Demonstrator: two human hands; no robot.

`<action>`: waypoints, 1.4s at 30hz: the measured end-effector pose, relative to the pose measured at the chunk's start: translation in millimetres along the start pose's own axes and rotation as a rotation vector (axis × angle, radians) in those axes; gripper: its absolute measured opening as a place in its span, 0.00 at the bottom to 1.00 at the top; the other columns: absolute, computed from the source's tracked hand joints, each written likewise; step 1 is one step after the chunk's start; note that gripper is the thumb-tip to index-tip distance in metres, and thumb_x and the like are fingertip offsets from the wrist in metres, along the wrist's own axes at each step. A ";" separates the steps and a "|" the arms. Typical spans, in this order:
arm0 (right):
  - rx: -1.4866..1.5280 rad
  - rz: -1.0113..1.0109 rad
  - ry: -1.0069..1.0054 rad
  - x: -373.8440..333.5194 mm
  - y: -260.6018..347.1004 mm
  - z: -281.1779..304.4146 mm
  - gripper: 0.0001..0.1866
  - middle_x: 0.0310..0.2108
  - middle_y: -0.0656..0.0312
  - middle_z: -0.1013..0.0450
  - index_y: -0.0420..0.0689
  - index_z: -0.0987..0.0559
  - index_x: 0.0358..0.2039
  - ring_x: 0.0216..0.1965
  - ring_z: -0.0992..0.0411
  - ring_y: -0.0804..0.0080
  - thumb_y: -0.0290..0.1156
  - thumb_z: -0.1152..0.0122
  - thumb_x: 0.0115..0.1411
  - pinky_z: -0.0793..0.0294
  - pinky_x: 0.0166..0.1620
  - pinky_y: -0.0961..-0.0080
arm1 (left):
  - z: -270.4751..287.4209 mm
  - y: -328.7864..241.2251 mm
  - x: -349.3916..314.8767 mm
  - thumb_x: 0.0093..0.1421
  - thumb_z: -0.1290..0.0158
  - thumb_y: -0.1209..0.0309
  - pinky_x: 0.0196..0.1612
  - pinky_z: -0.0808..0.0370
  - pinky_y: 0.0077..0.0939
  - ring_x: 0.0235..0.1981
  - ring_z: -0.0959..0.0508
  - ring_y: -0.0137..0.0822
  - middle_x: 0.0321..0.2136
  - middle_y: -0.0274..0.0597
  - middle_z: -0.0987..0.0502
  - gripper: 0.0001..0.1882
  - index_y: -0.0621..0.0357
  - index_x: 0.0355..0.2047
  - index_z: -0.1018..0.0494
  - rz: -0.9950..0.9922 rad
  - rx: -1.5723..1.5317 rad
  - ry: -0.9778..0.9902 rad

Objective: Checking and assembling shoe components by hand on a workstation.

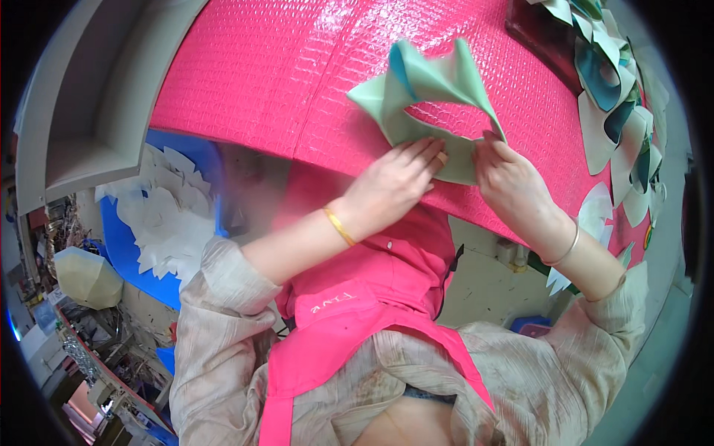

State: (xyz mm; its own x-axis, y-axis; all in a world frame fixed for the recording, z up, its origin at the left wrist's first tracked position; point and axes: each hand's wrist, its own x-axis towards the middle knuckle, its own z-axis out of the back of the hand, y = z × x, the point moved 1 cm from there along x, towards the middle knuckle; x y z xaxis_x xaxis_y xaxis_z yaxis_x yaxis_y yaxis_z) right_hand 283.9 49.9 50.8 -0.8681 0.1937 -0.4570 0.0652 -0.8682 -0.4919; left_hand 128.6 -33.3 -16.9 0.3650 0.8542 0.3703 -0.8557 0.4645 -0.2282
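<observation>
Over the pink table mat (245, 74) I hold a pale green, crown-shaped piece (454, 78) of soft sheet material. It is curved into a ring with several pointed tips, and a teal patch shows on one side. My left hand (394, 182) presses its fingers on the lower band of the piece. My right hand (513, 175) pinches the band's right end between thumb and fingers. The fingertips are partly hidden behind the band.
A heap of white and teal curved pieces (628, 137) lies along the table's right side. At left, a blue crate (123, 238) holds many white jagged cut-outs (167, 215). A grey open box frame (89, 160) stands at the upper left, by a pale faceted object (88, 278).
</observation>
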 end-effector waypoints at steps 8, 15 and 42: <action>0.113 -0.148 -0.166 2.0 5.9 -8.2 0.08 0.22 0.61 0.29 0.39 0.24 0.23 0.31 0.31 0.73 0.28 0.50 0.43 0.41 0.52 0.77 | -5.2 -10.3 10.9 0.45 0.46 0.61 0.49 0.38 0.34 0.47 0.33 0.39 0.46 0.47 0.33 0.26 0.64 0.42 0.33 0.085 -0.174 -0.040; 0.519 -0.224 -0.441 1.0 -42.2 57.9 0.15 0.29 0.57 0.29 0.40 0.25 0.34 0.36 0.31 0.67 0.21 0.45 0.41 0.37 0.50 0.74 | -29.8 -22.0 45.1 0.43 0.42 0.64 0.43 0.36 0.32 0.38 0.32 0.41 0.28 0.40 0.26 0.11 0.59 0.24 0.26 0.387 -0.856 -0.515; 1.032 -0.289 -0.892 44.8 -29.0 -2.4 0.14 0.23 0.62 0.32 0.42 0.25 0.33 0.24 0.30 0.68 0.18 0.47 0.43 0.30 0.28 0.79 | 64.9 134.1 39.8 0.56 0.49 0.66 0.27 0.29 0.21 0.24 0.26 0.27 0.26 0.39 0.25 0.17 0.68 0.39 0.32 0.821 -1.120 0.189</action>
State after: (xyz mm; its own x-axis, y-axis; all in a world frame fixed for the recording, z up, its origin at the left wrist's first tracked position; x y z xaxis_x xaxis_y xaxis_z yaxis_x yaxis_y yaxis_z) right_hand 244.3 84.8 42.8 -0.8309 0.4079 0.3785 -0.2175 -0.8642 0.4537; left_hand 4.6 47.8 25.6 0.0293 0.9462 -0.3222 -0.1354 -0.3156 -0.9392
